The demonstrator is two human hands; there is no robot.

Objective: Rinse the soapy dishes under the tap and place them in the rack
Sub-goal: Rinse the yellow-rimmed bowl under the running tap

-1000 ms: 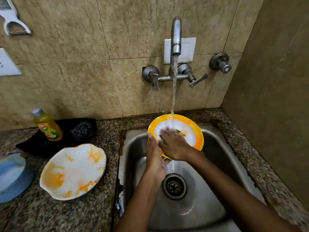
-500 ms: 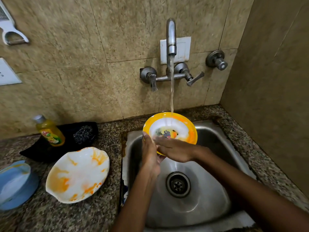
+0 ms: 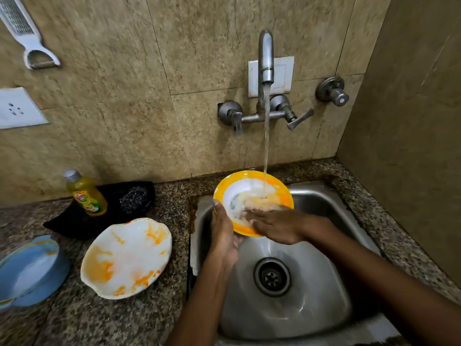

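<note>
Two hands work one yellow-rimmed bowl (image 3: 253,193) over the steel sink (image 3: 324,295), under the tap (image 3: 265,58). The left hand (image 3: 222,233) clasps its left rim, thumb over the edge; the right hand (image 3: 274,227) lies flat, fingers spread inside the bowl. It looks light, stiff and, being wet and soapy, slippery, so the rim is likely the safest hold. Left on the speckled granite counter (image 3: 149,320) wait a stained white plate (image 3: 127,258) and a blue dish (image 3: 30,270). No rack shows.

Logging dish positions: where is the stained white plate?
The stained white plate lies on the granite counter left of the sink, just in front of the soap bottle.
</note>
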